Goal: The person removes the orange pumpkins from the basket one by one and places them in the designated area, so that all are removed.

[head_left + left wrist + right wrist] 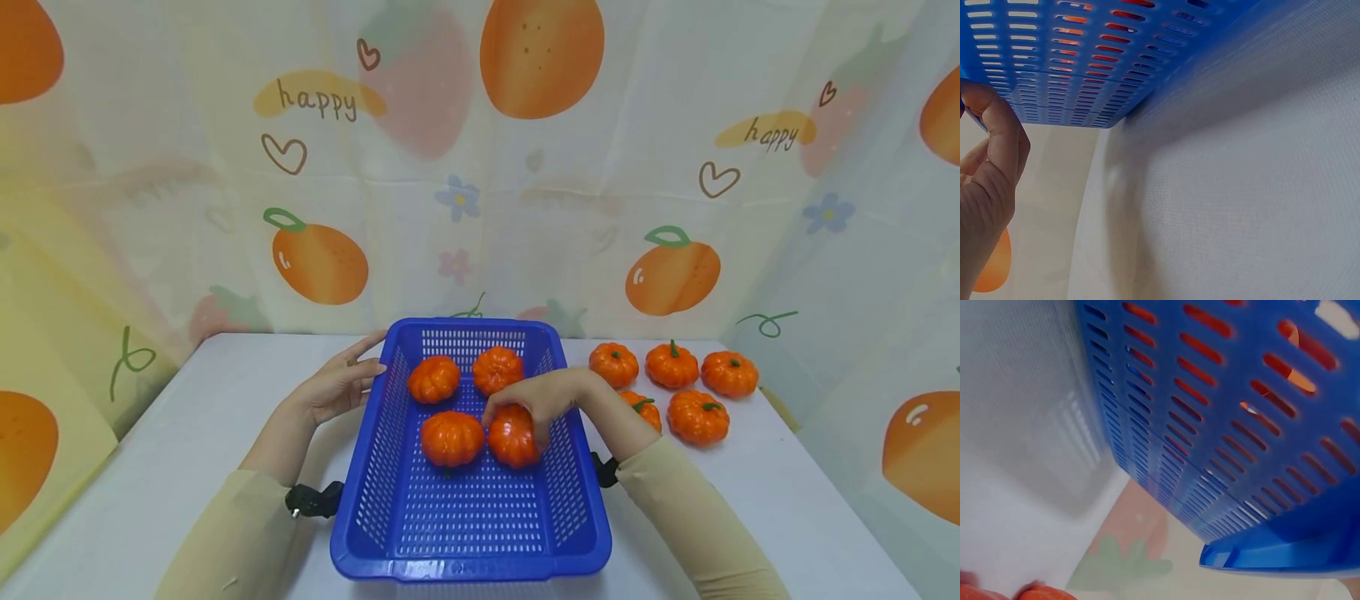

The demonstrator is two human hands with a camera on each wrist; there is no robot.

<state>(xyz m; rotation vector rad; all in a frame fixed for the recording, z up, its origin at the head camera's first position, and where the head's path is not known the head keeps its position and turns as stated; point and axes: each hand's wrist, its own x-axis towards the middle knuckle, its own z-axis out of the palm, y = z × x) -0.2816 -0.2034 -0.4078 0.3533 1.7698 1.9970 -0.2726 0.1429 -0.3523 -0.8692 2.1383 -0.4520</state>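
Observation:
A blue plastic basket (471,569) with slotted walls stands on the white table. My left hand (341,387) holds its left rim near the far corner; the bent fingers (1004,134) reach up to the rim in the left wrist view. Over the right wall, my right hand (551,398) reaches in with fingers curled down around a small orange pumpkin (512,440). Three more pumpkins lie in the basket: one beside it on the left (452,439), two farther back (433,380) (497,370). The right wrist view shows the basket's slotted outer wall (1179,419); the right hand's grip is hidden there.
Several more orange pumpkins (697,418) with green stems sit on the table (757,500) to the right of the basket. Behind the table hangs a fruit-patterned curtain (525,242). Dark wrist devices (315,500) show at both sleeves.

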